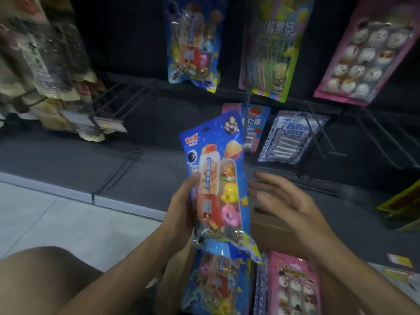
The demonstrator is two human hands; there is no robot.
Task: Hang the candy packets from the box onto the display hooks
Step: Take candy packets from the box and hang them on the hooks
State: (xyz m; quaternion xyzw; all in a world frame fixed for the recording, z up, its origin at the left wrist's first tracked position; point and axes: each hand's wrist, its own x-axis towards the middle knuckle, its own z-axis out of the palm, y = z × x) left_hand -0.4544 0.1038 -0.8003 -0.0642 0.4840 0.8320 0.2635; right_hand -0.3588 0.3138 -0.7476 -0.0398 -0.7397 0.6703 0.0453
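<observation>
My left hand (180,208) grips a blue candy packet (218,185) with a red gumball-machine picture, held upright in front of the dark display wall. My right hand (281,201) is open, fingers spread, just right of the packet and not touching it. Below both hands is the cardboard box (270,230), holding another blue packet (213,283) and a pink packet (295,285). A matching blue packet (193,44) hangs on a hook above. Empty wire hooks (118,101) stick out to the left.
Hung on the wall are a green-purple sour-strip packet (270,48), a pink marshmallow packet (361,55), a strawberry gummy packet (254,126) and a blue-white packet (291,137). Blurred snack bags (38,64) hang at left. Bare hooks (381,137) extend at right. Grey floor tiles (45,214) lie lower left.
</observation>
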